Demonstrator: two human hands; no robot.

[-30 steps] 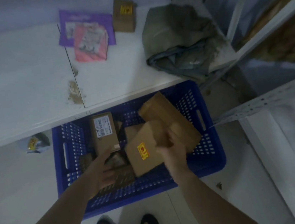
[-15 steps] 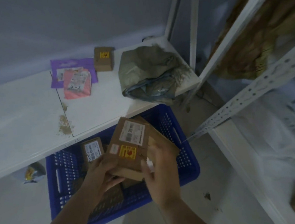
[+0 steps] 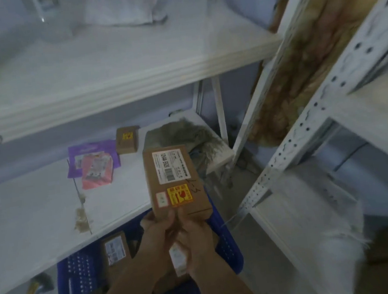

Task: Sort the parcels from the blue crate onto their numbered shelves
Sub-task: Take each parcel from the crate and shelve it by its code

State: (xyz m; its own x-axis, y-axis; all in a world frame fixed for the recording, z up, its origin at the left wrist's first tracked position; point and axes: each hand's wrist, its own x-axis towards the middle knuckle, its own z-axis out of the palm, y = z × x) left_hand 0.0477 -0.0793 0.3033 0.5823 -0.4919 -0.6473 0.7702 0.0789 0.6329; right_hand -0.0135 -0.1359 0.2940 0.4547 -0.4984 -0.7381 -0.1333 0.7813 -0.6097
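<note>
A: Start at the left. What lies on the lower shelf (image 3: 37, 215)?

B: Toward its back edge, a purple packet (image 3: 76, 154) with a pink packet (image 3: 96, 169) lying partly over it. Just right of them, at the back edge, a small brown box (image 3: 127, 143) with a yellow mark on top. At the back right corner, a crumpled grey-green bag (image 3: 186, 135).

A: And the blue crate (image 3: 82, 282)?

B: On the floor, partly under the front edge of that shelf. A brown parcel with a white label (image 3: 114, 250) stands in it near its back wall; more brown parcels lie deeper in, too dark to count.

A: The hands?

B: Both grip one cardboard parcel (image 3: 175, 181) by its bottom edge, held upright above the crate's right half. The left hand (image 3: 158, 231) pinches the lower left corner, thumb on the front face. The right hand (image 3: 194, 234) is closed around the lower right corner, touching the left hand.

A: What shows on the parcel?

B: A white shipping label (image 3: 171, 165) across the top, a small white sticker and a yellow-and-red sticker (image 3: 179, 195) below, and a handwritten mark at the right edge that I cannot read for certain.

A: Further right?

B: A perforated white shelf post (image 3: 309, 140) slanting across.
</note>
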